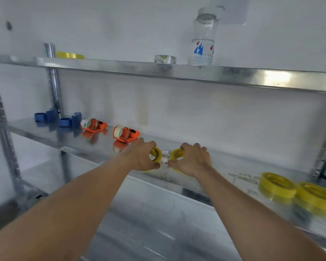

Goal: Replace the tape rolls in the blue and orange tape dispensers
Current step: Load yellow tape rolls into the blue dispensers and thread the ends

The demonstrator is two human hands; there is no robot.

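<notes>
Left hand (142,157) curled round one yellow tape roll (156,154), right hand (191,160) gripping another yellow roll (177,154), both on middle shelf (224,166), orange dispensers (125,134) and blue dispensers (71,120) farther left along it.

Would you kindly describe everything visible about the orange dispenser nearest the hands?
The nearer orange dispenser is glossy orange plastic and stands on the steel middle shelf, which mirrors it. A pale tape roll sits on its round hub; a small black piece shows on its flat end. Nothing touches it; the left hand is just right of it.
</notes>
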